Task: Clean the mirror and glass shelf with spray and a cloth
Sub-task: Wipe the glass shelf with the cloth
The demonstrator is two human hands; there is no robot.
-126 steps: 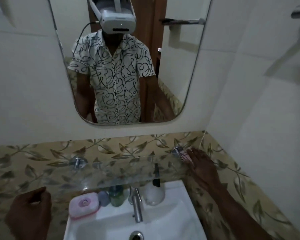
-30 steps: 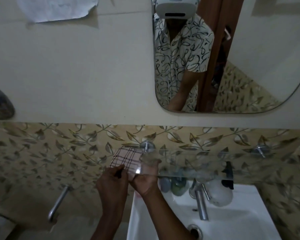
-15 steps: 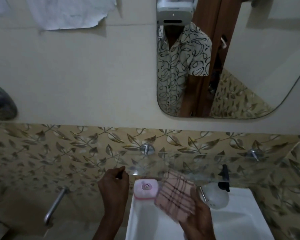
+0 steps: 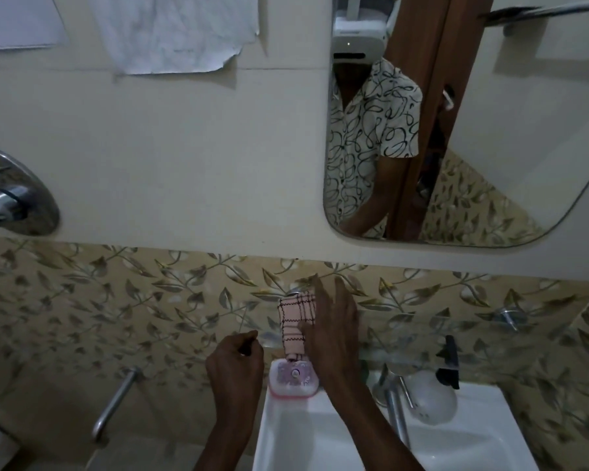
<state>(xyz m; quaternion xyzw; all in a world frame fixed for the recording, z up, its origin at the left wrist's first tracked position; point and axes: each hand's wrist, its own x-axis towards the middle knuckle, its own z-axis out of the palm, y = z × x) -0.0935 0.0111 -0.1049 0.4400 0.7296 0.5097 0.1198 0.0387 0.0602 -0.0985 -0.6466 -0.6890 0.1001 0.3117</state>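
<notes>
1. The right hand (image 4: pixel 330 331) lies flat, fingers spread, pressing a pink checked cloth (image 4: pixel 295 322) onto the left end of the glass shelf (image 4: pixel 405 331); part of the cloth hangs off the shelf's front edge under the thumb.
2. The left hand (image 4: pixel 235 365) is curled just left of the cloth, thumb and forefinger closed at the shelf's corner; whether they pinch the glass or just rest there I cannot tell.
3. The cloth looks soft, thin and light, so it should fold and bunch easily; a flat palm on top probably controls it better than a fingertip pinch.
4. The shelf is likely rigid, smooth and breakable, so moderate pressure seems wise.
5. The spray bottle (image 4: pixel 432 399) stands below the shelf, right of the right forearm; the mirror (image 4: pixel 490 130) hangs above the right hand.
6. A pink soap box (image 4: pixel 295 377) sits between the wrists.
</notes>
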